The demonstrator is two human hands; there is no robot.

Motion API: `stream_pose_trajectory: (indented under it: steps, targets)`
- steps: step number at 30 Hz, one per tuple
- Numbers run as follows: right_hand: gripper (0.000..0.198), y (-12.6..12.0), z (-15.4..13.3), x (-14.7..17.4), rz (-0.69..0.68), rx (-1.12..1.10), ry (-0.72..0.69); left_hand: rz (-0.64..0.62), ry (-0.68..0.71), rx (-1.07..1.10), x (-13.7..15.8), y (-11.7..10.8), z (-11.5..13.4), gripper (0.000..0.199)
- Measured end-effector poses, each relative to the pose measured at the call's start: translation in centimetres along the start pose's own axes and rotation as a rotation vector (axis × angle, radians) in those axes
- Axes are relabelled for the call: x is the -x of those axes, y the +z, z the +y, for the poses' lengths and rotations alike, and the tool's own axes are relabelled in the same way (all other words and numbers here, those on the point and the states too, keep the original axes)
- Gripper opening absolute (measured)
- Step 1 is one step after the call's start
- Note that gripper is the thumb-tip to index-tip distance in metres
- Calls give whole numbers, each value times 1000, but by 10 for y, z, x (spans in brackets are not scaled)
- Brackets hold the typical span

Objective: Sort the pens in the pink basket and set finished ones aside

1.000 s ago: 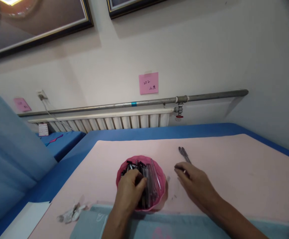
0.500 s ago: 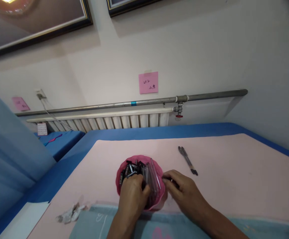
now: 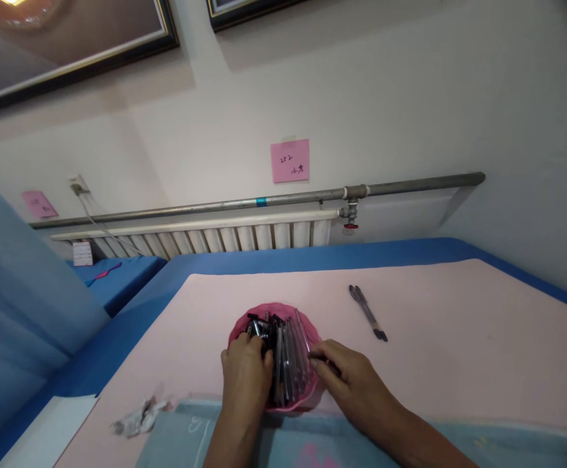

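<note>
A pink scalloped basket (image 3: 290, 408) stands on the pink table cover. Its left part holds a heap of black pen caps (image 3: 259, 323); clear pen barrels (image 3: 290, 357) lie side by side in the right part. Over the left side of the basket is my left hand (image 3: 247, 370), its fingers bent down among the caps and the fingertips hidden. My right hand (image 3: 349, 377) is at the right rim beside the barrels, thumb and forefinger pinched together. A small dark thing seems to be in that pinch, too hidden to name. Two assembled dark pens (image 3: 367, 313) lie to the right.
Crumpled white plastic (image 3: 142, 417) and a white sheet (image 3: 44, 432) lie at the left. A blue-green cloth (image 3: 186, 435) runs along the near edge. Behind the table are a radiator (image 3: 244, 237), a pipe (image 3: 181, 211) and a pink note (image 3: 290, 161) on the wall.
My left hand has shifted left, from the middle of the basket onto the caps, uncovering more barrels. My right hand has come slightly left and down, closer to the barrels.
</note>
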State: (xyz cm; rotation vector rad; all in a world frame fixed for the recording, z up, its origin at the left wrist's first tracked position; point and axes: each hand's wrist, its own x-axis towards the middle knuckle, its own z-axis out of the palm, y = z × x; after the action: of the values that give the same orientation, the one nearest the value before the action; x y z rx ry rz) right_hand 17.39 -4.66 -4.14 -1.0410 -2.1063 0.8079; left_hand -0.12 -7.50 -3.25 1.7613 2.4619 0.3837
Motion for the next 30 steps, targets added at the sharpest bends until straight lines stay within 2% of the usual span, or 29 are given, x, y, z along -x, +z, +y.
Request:
stream_pose_trajectory:
  steps: [5,12,18,21,24,27,30]
  targets:
    - [16,1,-3,2,-7,68,-52,-24,-6,-21,-2,2,3,23]
    - [9,21,-17,0,-87,423,-328,-84,16,-48,-1,-3,5,26]
    - [9,33,-24,-2,-124,547,-384,-56,-22,79,-1,-7,0,21]
    - [11,35,-25,-1,-119,546,-377,39,-80,331,-2,-7,-9,17]
    - [8,38,-22,0,-108,534,-330,93,-143,760,-3,-5,-17,18]
    - [8,39,-17,-2,-95,489,-260,49,-212,1179,-4,-5,-20,22]
    - [18,36,-14,-5,-62,343,-184,-8,-287,1463,-4,-11,-18,22]
